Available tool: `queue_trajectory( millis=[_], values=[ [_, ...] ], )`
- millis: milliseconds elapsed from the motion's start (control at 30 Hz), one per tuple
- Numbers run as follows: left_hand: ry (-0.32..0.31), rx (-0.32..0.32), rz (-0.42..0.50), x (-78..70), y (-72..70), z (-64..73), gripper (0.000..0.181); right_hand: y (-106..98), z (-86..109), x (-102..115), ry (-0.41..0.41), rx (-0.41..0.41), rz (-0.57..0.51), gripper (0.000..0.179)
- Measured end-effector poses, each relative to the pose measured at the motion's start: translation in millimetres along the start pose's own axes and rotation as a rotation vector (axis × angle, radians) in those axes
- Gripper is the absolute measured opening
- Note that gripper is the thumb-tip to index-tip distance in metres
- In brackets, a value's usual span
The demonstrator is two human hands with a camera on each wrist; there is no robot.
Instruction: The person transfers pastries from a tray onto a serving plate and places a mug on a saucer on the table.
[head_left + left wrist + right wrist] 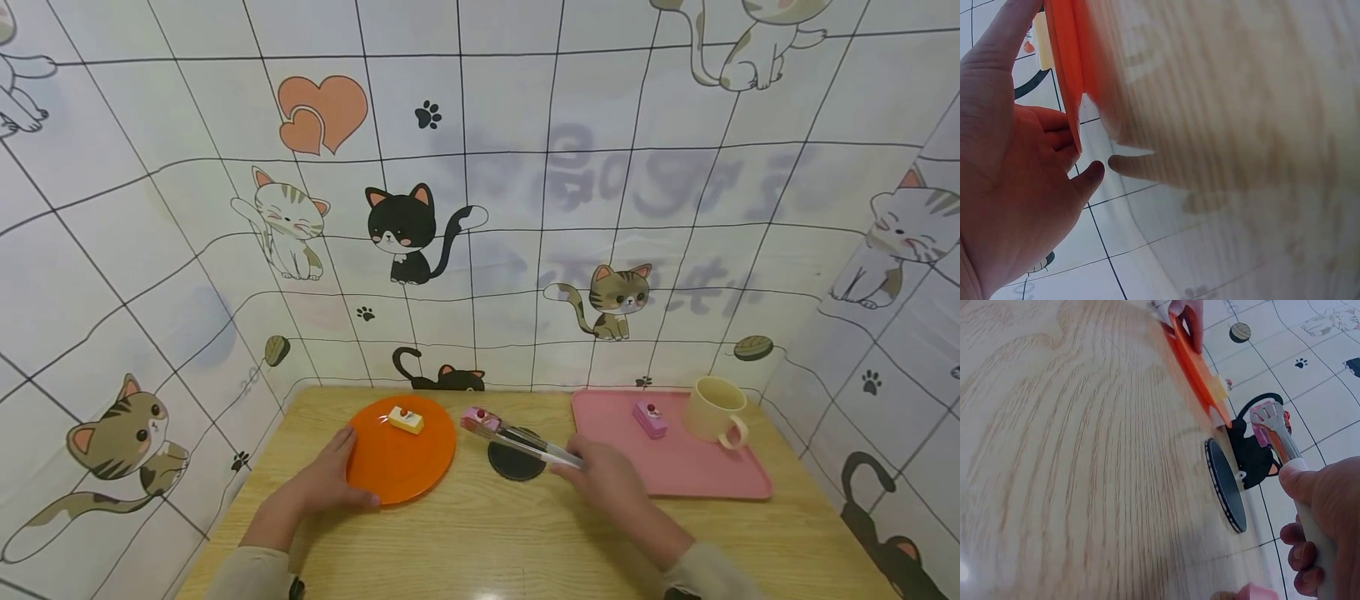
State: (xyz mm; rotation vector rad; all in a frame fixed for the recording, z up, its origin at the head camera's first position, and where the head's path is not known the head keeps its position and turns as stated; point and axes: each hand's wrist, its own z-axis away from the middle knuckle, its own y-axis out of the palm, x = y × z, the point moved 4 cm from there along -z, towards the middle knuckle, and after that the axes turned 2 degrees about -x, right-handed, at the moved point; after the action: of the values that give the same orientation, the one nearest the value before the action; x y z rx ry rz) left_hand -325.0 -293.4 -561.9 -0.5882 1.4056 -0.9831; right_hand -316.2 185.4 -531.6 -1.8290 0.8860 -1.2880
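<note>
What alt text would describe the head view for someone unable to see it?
A person's right hand holds white-handled metal tongs gripping a small pink cake slice, while the left hand holds the rim of a round orange plate bearing a yellow cake slice. At right on the wooden table, a pink rectangular tray carries a pinkish-purple slice and a cream mug.

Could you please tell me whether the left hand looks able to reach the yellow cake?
Probably yes: the left hand touches the edge of the orange plate, and nothing visible stands between hand and yellow cake.

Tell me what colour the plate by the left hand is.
The plate is bright orange, best seen in the head view.
</note>
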Motion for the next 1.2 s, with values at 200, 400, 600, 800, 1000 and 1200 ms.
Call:
queue_trajectory(
  millis=[200, 400, 600, 800, 1000, 1200],
  values=[
    [0.010, -0.002, 0.001, 2.1, 1.6, -0.5, 0.142, 8, -4.1, 16, -0.034, 0.010, -0.004, 0.030],
    [-0.002, 0.001, -0.002, 2.8, 2.2, 0.0, 0.143, 16, -8.1, 28, -0.041, 0.027, -0.009, 0.030],
    [-0.008, -0.005, 0.000, 2.5, 2.0, 0.2, 0.143, 24, -13.5, 39, -0.060, 0.048, -0.005, 0.032],
    [0.029, -0.013, -0.029, 4.1, 2.5, -1.3, 0.143, 31, -17.9, 50, -0.071, 0.060, -0.008, 0.035],
    [0.035, -0.014, -0.024, 4.4, 2.2, -0.5, 0.143, 41, -23.4, 59, -0.091, 0.110, -0.014, 0.034],
    [0.041, -0.017, -0.016, 3.0, 1.9, 1.0, 0.142, 47, -28.1, 69, -0.131, 0.116, -0.016, 0.033]
  ],
)
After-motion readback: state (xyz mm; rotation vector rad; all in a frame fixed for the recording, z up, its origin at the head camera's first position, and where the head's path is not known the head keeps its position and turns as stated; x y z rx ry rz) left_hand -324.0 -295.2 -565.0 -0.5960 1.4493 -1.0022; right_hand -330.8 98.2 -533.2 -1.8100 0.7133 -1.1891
